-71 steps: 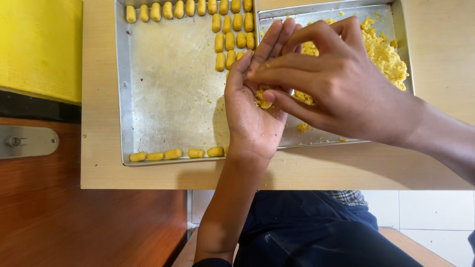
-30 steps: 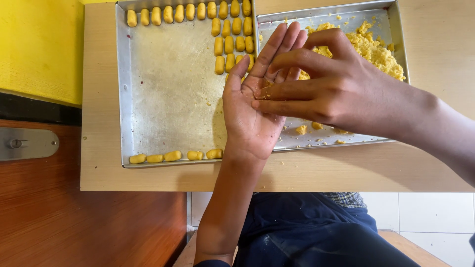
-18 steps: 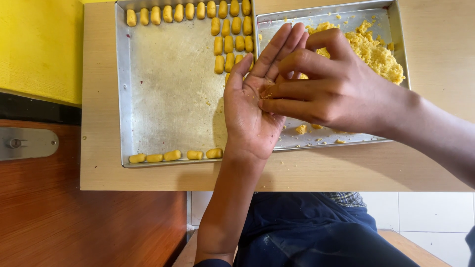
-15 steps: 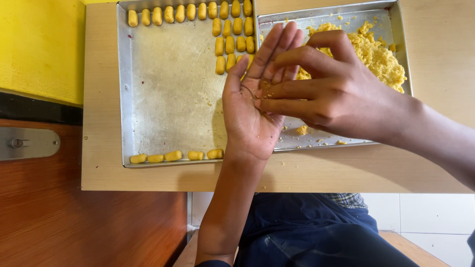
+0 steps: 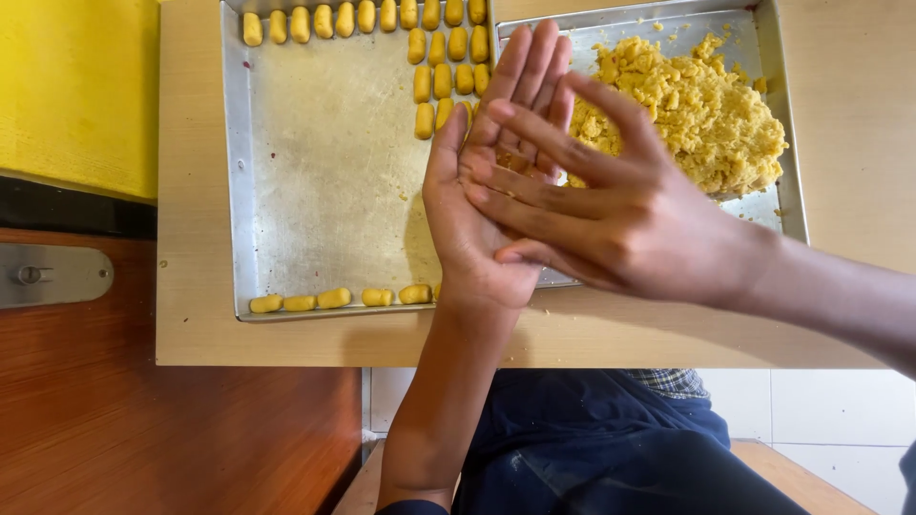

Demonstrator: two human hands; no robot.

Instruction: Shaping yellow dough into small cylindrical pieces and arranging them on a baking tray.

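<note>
Over the pale wooden table (image 5: 191,334), the right hand (image 5: 611,215) lies flat with fingers spread across the open left hand (image 5: 487,191), a small yellow dough piece (image 5: 518,162) pressed between them, above two rectangular metal trays (image 5: 324,191)

Two trays sit side by side on the bench (image 5: 191,191): left tray (image 5: 324,191) with rolled pieces (image 5: 334,298) along its edges, right tray (image 5: 787,181) holding a dough heap (image 5: 697,114). Both hands (image 5: 534,191) meet between them.

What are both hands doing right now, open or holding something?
Left hand: open, palm up, a bit of yellow dough on it.
Right hand: open, fingers spread, pressed flat across the left palm.
</note>
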